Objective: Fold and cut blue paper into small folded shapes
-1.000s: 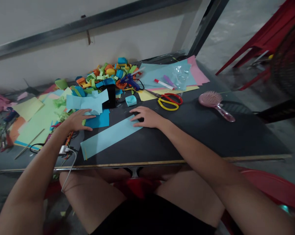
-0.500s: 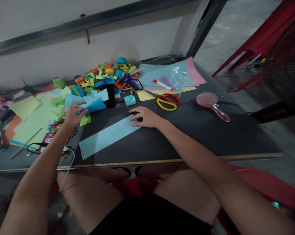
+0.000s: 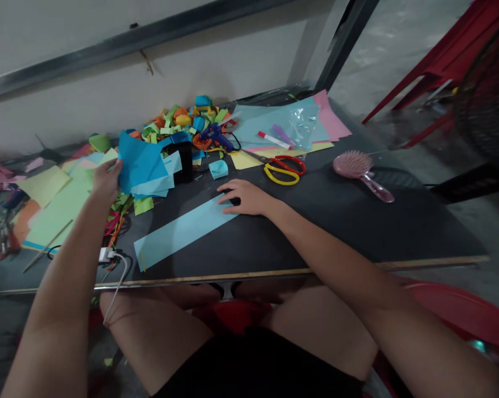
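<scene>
My left hand [image 3: 107,179] is closed on the left edge of a blue sheet of paper [image 3: 140,164], which it holds up tilted over the cluttered left side. Paler blue paper pieces [image 3: 156,187] lie under and beside that sheet. My right hand [image 3: 246,197] rests with spread fingers on the upper right end of a long light blue paper strip [image 3: 183,232]. The strip lies flat at a slant on the dark table [image 3: 266,243]. A small folded light blue paper piece [image 3: 218,169] sits just beyond my right fingertips.
Scissors [image 3: 283,170] with red and yellow handles and a pink hairbrush [image 3: 359,172] lie to the right. Behind are a blue glue gun [image 3: 216,135], a heap of coloured paper pieces [image 3: 178,121] and a marker [image 3: 274,140]. A white cable [image 3: 122,276] hangs over the front edge.
My left hand has moved left and slightly up, and the blue sheet has turned up to show its darker face. My right hand and the strip stay in place.
</scene>
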`<state>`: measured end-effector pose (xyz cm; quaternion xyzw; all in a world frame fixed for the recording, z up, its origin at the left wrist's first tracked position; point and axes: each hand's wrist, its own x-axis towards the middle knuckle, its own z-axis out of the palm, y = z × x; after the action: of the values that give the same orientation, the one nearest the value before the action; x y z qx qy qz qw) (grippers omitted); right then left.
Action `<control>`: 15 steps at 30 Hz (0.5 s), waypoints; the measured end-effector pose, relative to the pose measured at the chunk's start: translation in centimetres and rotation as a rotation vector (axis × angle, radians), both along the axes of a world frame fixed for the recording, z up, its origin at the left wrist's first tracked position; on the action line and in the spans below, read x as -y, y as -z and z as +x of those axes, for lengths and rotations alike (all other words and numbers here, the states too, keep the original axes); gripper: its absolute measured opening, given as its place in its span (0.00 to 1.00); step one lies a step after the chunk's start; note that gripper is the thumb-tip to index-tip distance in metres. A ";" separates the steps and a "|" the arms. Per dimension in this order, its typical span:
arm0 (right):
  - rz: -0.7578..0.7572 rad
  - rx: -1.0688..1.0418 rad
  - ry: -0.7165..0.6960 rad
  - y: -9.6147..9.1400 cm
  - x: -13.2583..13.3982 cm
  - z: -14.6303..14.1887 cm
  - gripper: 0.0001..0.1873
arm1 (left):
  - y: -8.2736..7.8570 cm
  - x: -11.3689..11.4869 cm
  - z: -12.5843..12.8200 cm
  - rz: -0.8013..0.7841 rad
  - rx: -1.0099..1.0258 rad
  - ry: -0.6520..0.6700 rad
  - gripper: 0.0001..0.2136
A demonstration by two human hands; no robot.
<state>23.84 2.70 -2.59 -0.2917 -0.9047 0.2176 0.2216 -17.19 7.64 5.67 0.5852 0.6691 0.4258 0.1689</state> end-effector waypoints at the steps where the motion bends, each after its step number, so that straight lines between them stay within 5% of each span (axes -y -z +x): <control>1: 0.004 0.001 0.003 0.0 0.0 0.0 0.16 | 0.3 -0.1 0.2 -0.035 -0.006 -0.039 0.26; 7: 0.005 -0.003 0.008 -0.1 0.1 -0.1 0.16 | -1.2 1.7 2.7 -0.180 -0.142 -0.195 0.34; 9: -0.006 -0.001 0.010 -0.2 0.2 -0.1 0.16 | -2.5 3.4 3.5 -0.012 -0.505 -0.216 0.36; 11: -0.015 0.009 0.011 -0.3 0.2 -0.1 0.16 | -3.1 4.8 4.1 0.096 -0.918 -0.031 0.34; 13: -0.023 0.023 0.013 -0.5 0.3 -0.1 0.15 | -2.7 5.4 4.3 -0.058 -1.131 0.444 0.29; 15: -0.029 0.033 0.016 -0.6 0.4 -0.1 0.15 | -1.3 5.1 3.9 -0.137 -1.210 0.574 0.30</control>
<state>23.72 2.34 -1.99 -0.3058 -0.9027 0.2239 0.2040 -13.33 2.57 6.92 0.8632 0.4895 -0.0823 -0.0924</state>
